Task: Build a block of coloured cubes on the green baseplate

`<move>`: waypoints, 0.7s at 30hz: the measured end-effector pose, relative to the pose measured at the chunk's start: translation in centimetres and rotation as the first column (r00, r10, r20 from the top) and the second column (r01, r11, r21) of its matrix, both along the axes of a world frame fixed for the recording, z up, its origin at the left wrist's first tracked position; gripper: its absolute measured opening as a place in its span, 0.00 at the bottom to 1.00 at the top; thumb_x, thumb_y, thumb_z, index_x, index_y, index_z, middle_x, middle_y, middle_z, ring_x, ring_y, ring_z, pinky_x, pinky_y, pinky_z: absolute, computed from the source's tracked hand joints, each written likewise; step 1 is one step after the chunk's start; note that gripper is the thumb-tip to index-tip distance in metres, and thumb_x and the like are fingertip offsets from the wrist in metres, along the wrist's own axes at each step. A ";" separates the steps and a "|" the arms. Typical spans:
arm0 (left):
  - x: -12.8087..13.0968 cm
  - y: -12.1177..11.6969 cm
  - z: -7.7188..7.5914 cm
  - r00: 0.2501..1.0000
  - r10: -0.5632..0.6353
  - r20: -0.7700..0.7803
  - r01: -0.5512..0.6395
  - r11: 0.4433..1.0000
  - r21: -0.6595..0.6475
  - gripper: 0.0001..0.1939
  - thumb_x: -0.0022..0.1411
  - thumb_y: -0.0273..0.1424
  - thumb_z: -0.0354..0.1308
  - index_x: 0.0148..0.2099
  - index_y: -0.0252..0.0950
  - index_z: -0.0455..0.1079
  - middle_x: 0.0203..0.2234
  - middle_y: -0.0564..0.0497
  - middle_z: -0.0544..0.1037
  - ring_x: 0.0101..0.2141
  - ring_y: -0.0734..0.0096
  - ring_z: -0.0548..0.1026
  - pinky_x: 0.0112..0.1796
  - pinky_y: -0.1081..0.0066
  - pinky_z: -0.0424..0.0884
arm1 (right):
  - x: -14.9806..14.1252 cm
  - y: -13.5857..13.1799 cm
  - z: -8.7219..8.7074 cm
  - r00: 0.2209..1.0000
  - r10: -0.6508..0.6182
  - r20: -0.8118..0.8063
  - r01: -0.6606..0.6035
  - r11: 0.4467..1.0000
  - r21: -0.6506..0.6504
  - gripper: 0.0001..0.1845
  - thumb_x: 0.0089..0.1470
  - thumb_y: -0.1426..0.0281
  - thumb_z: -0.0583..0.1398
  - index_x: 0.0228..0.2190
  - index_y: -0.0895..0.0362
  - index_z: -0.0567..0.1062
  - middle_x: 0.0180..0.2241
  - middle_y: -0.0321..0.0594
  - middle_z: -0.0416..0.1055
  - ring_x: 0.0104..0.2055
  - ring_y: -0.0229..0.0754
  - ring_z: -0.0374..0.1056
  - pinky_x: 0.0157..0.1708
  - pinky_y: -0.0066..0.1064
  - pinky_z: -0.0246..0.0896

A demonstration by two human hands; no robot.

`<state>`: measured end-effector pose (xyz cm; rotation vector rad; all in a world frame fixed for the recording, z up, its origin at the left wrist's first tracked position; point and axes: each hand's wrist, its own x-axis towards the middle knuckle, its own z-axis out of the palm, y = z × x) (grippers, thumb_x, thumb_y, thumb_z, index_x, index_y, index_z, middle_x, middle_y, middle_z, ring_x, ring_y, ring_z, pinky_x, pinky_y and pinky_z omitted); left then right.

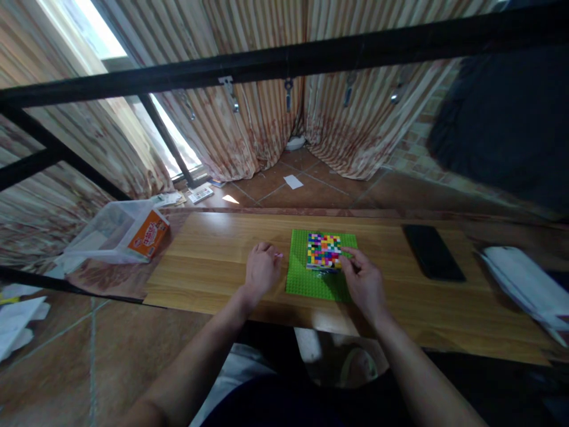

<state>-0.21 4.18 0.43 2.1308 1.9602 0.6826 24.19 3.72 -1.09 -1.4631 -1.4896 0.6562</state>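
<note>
A green studded baseplate point(296, 279) lies on the wooden table. On it stands a low block of small building bricks point(323, 250) in many colours, pink, yellow, white, orange and green among them. My right hand point(364, 281) is at the block's right edge, thumb and forefinger bent towards each other and touching it; whether a small brick sits between them is hidden. Left of the baseplate, my left hand point(262, 267) rests over the table with curled fingers. A tiny pinkish spot shows at its fingertips, too small to name.
A dark phone-like slab point(433, 252) lies on the table point(200, 255) to the right, with a white bundle point(524, 284) beyond it. At the left stands a translucent plastic bin point(111, 225) with an orange label. A black metal bar point(267, 62) with hanging clips crosses ahead, before curtains.
</note>
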 end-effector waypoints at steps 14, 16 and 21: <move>2.2 -1.5 1.8 0.844 -0.006 0.536 0.051 0.996 -0.068 0.07 0.61 0.29 0.57 0.34 0.38 0.76 0.29 0.50 0.79 0.31 0.69 0.74 0.35 0.71 0.66 | 0.5 -0.6 2.2 0.977 -0.057 -0.206 0.076 0.993 0.086 0.20 0.60 0.55 0.54 0.38 0.57 0.77 0.23 0.35 0.71 0.25 0.39 0.67 0.26 0.30 0.63; 3.2 -2.4 2.3 0.762 -0.012 0.648 0.086 0.993 -0.082 0.05 0.59 0.29 0.59 0.33 0.38 0.76 0.29 0.51 0.79 0.31 0.69 0.74 0.36 0.72 0.67 | -0.2 -1.4 2.7 0.980 0.036 -0.198 -0.018 0.996 0.091 0.17 0.60 0.57 0.56 0.38 0.55 0.79 0.28 0.38 0.75 0.30 0.40 0.71 0.31 0.31 0.66; 5.1 -3.6 3.0 0.678 -0.040 0.734 0.153 0.984 -0.087 0.07 0.60 0.29 0.58 0.39 0.38 0.77 0.35 0.50 0.81 0.34 0.69 0.75 0.40 0.70 0.69 | -2.1 -3.1 2.9 0.944 0.296 -0.148 -0.287 0.955 0.079 0.14 0.60 0.60 0.58 0.42 0.53 0.79 0.44 0.41 0.78 0.45 0.44 0.73 0.44 0.35 0.67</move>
